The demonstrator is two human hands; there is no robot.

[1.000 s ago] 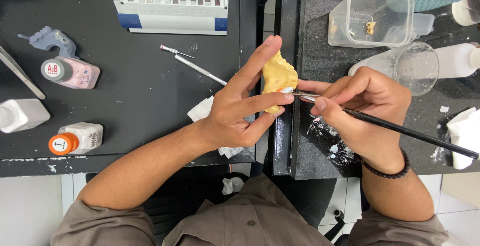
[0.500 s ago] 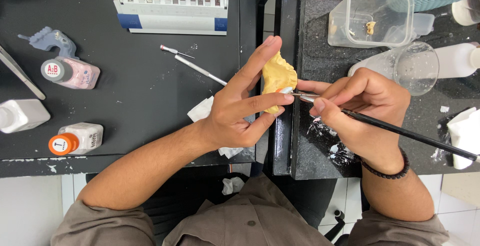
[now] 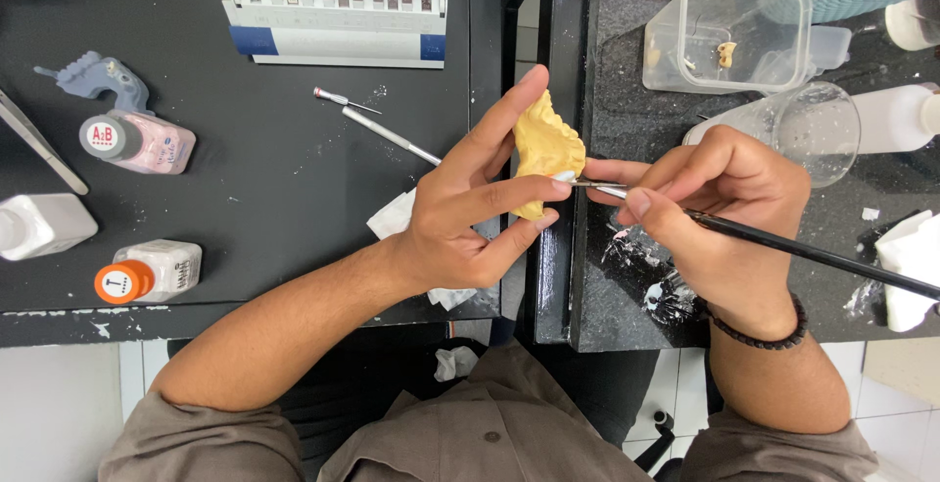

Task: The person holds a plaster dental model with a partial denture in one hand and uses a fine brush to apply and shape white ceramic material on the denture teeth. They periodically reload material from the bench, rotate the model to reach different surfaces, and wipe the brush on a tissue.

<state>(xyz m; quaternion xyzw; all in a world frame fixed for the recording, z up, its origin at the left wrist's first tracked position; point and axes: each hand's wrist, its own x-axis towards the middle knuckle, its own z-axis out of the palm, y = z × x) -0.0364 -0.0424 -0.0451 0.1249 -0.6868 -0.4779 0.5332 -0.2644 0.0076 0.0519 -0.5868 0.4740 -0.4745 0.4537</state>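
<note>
The left hand [image 3: 460, 223] clamps the yellow dental cast [image 3: 546, 149] steady over the table gap so the right hand [image 3: 720, 208], pinching a fine brush [image 3: 783, 244], can touch its edge.

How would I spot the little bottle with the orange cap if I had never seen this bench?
Start at the dark table on the left and go to its near edge, beside the left forearm. There lies the small white bottle, on its side. Its bright orange cap sets it apart from the pink bottle with a grey cap further back and the plain white bottle at the left edge.
</note>
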